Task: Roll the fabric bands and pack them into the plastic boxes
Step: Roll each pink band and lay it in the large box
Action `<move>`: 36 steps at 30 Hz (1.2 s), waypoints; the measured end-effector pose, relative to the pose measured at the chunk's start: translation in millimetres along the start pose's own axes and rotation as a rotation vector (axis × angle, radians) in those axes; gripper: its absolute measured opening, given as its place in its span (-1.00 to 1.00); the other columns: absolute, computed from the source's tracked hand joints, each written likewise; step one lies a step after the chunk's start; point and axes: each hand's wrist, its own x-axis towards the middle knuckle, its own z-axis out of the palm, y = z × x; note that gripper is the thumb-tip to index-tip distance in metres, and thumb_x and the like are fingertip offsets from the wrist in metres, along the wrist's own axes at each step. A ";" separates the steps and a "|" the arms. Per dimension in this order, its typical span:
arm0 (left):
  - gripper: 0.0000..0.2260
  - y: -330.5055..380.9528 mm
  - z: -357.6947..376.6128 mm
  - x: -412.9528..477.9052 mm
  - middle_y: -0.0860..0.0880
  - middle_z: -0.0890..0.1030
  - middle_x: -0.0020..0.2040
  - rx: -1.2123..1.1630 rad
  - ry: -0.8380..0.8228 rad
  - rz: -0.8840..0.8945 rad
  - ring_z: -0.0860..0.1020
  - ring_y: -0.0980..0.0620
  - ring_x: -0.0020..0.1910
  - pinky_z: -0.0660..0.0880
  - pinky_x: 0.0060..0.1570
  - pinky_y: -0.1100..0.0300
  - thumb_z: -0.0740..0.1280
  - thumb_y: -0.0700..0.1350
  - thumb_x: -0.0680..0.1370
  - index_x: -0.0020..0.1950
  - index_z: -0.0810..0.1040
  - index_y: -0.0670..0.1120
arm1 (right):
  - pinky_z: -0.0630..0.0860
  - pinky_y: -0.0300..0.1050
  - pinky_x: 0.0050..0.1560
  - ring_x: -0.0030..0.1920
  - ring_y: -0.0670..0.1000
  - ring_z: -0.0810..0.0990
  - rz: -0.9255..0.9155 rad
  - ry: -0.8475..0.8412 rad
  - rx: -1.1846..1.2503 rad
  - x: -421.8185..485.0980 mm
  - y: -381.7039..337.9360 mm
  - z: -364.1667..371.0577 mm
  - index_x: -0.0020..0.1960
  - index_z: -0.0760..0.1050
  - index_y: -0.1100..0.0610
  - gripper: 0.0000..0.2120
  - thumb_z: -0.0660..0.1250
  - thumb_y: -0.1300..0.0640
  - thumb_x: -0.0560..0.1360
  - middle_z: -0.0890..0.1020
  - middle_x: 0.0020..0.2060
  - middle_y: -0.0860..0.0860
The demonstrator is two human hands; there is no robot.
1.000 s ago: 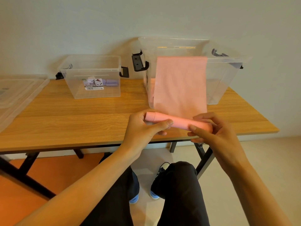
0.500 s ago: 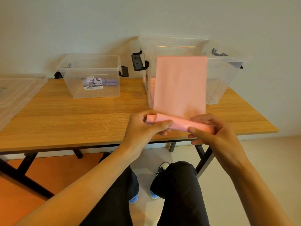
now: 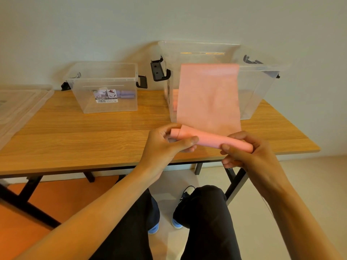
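A pink fabric band [image 3: 208,98] hangs over the front rim of the large clear plastic box [image 3: 262,87] at the right of the table. Its lower end is wound into a roll [image 3: 210,140] held just above the table's front edge. My left hand [image 3: 165,145] grips the roll's left end with thumb and fingers. My right hand [image 3: 242,152] pinches its right end. A smaller clear box [image 3: 105,87] stands at the back left, with purple rolls [image 3: 127,94] inside it.
The wooden table [image 3: 75,132] stands against a pale wall. Clear plastic lids [image 3: 16,107] lie at its left end. Black latches stick out from both boxes. My legs and shoes are below the front edge.
The roll has turned a little further up the band and its left end has slipped, showing an inner layer. Both hands have stayed in nearly the same place.
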 end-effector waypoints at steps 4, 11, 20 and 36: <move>-0.51 2.8 -3.3 3.2 -0.12 0.70 0.02 0.003 -0.128 -0.041 0.69 -0.19 -0.16 0.66 -0.12 0.08 0.50 -0.20 0.42 0.35 0.54 -0.10 | 0.64 -0.14 -0.29 -0.32 0.09 0.67 0.016 0.002 0.004 0.8 -1.0 -1.9 0.03 0.62 0.25 -0.75 0.47 0.13 0.41 0.70 -0.24 0.21; -0.81 1.4 -3.9 5.1 -0.20 0.69 -0.04 0.146 -0.142 -0.032 0.71 -0.16 -0.17 0.66 -0.19 0.15 0.42 -0.27 0.54 0.14 0.60 -0.24 | 0.67 -0.13 -0.26 -0.26 0.09 0.71 0.004 0.041 -0.006 5.4 -1.2 -2.5 0.10 0.62 0.19 -0.71 0.46 0.08 0.42 0.71 -0.12 0.10; -0.83 -1.0 -2.0 3.0 -0.16 0.70 -0.10 0.226 -0.127 0.024 0.71 -0.13 -0.18 0.66 -0.25 0.14 0.44 -0.27 0.53 0.10 0.60 -0.26 | 0.64 -0.12 -0.31 -0.36 0.10 0.66 -0.046 0.070 -0.020 6.8 -1.3 -1.3 0.10 0.58 0.17 -0.71 0.39 0.01 0.49 0.69 -0.20 0.14; -0.83 -4.4 -3.8 4.5 -0.21 0.69 -0.03 0.090 -0.080 0.009 0.71 -0.22 -0.14 0.67 -0.18 0.14 0.43 -0.30 0.53 0.08 0.57 -0.33 | 0.63 -0.14 -0.22 -0.05 0.04 0.69 0.018 0.030 -0.055 15.6 7.9 2.3 0.11 0.58 0.18 -0.67 0.41 -0.03 0.46 0.70 -0.05 0.11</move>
